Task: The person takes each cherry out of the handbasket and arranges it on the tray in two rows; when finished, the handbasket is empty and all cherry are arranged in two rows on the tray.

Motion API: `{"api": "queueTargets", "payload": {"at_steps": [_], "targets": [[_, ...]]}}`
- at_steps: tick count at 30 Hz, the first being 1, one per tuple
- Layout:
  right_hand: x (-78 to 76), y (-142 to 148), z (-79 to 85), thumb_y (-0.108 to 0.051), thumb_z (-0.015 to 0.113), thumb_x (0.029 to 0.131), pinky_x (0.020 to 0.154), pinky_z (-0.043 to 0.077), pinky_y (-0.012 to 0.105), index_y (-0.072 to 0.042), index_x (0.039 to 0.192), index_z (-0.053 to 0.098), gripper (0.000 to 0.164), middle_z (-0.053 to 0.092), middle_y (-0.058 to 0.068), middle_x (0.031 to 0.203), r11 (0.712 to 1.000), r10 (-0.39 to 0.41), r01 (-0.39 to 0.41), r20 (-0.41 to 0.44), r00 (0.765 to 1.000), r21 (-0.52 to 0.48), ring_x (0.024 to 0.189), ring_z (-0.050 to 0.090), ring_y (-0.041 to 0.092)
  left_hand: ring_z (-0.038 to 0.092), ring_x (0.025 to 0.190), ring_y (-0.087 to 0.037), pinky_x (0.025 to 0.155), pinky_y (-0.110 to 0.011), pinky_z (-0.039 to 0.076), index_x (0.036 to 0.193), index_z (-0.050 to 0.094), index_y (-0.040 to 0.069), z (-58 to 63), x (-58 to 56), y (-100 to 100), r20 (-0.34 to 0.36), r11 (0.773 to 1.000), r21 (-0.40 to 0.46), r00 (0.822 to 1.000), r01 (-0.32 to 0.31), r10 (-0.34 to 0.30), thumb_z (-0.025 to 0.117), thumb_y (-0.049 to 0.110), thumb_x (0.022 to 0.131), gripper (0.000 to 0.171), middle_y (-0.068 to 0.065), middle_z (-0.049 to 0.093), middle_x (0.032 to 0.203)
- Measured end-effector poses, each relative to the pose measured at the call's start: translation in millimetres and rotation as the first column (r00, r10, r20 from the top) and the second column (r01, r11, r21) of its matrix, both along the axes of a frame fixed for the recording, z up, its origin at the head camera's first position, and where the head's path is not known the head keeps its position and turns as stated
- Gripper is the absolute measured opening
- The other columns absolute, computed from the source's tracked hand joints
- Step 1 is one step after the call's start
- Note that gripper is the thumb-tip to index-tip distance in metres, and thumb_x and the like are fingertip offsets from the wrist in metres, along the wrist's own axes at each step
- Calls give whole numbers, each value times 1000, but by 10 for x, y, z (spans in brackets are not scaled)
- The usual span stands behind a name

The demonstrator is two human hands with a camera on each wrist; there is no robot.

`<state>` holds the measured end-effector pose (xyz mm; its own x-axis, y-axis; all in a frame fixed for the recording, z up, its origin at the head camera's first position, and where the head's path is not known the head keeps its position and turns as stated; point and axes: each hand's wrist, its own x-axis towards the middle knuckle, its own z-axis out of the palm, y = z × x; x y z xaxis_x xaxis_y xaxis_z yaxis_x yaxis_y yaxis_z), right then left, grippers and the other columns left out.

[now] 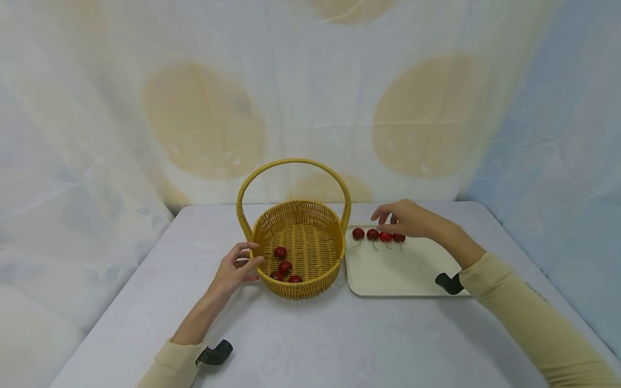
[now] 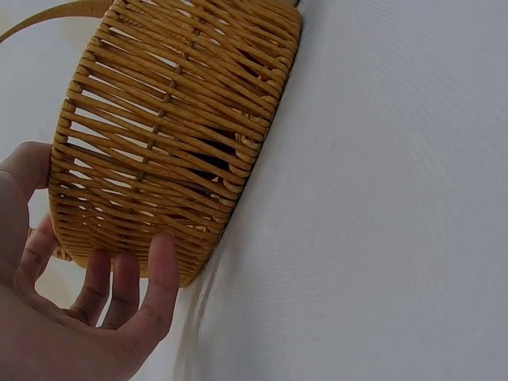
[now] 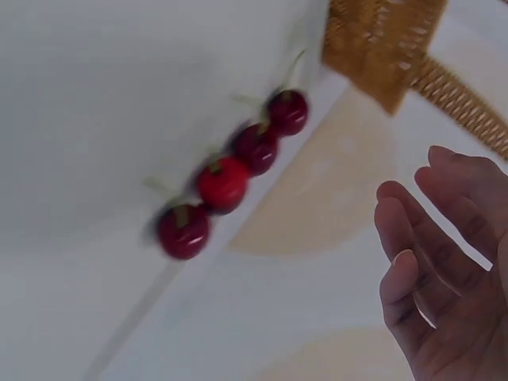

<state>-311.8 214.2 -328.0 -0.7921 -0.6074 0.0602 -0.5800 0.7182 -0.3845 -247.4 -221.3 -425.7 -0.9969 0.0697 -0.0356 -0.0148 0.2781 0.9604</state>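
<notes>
Your left hand (image 1: pixel 236 270) rests against the outer wall of the yellow wicker basket (image 1: pixel 297 291) at about 9 o'clock on its rim. The fingers (image 2: pixel 159 274) are loosely spread and lie along the weave, with the thumb (image 2: pixel 24 171) on the other side of the curve; the grip is wide and closes on nothing. The basket stands upright on the white table (image 1: pixel 310 339), its arched handle (image 1: pixel 293 161) up. Four red cherries (image 1: pixel 285 266) lie inside it, gathered toward 7 o'clock on the woven floor.

Your right hand (image 1: pixel 405 218) hovers over the far edge of the cream tray (image 1: pixel 388 275), which lies just beside the basket at its 3 o'clock. The fingers (image 3: pixel 405 238) are relaxed and slightly bent, holding nothing. Just beneath them, four more stemmed cherries form a row (image 1: pixel 378 235) along the tray's 12 o'clock edge, running from 9 to 3 o'clock; you cannot tell whether the hand touches the last of them. In the right wrist view that row (image 3: pixel 234 171) appears well apart from your fingertips. A pale patterned curtain (image 1: pixel 204 118) hangs behind the table.
</notes>
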Motion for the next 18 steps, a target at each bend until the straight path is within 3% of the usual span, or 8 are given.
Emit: {"api": "queueTargets", "payload": {"at_steps": [7,18], "targets": [[189,-354,210,-16,66,94,64,53,22,-13,113,69,20,72,-1,96,994,111,-112,-65,992,-10,73,64,10,59,105,-20,84,-41,61,135,49,18,48,17,10,16,1000,2,1000,-1,1,67,33,94,47,-12,49,121],[192,-716,169,-16,65,94,68,56,19,-9,112,70,19,73,1,97,973,220,-225,-105,970,-40,75,67,10,59,107,-23,84,-42,61,136,48,17,-14,7,-1,-7,1000,-1,1000,3,-3,66,34,94,49,-11,49,120]]}}
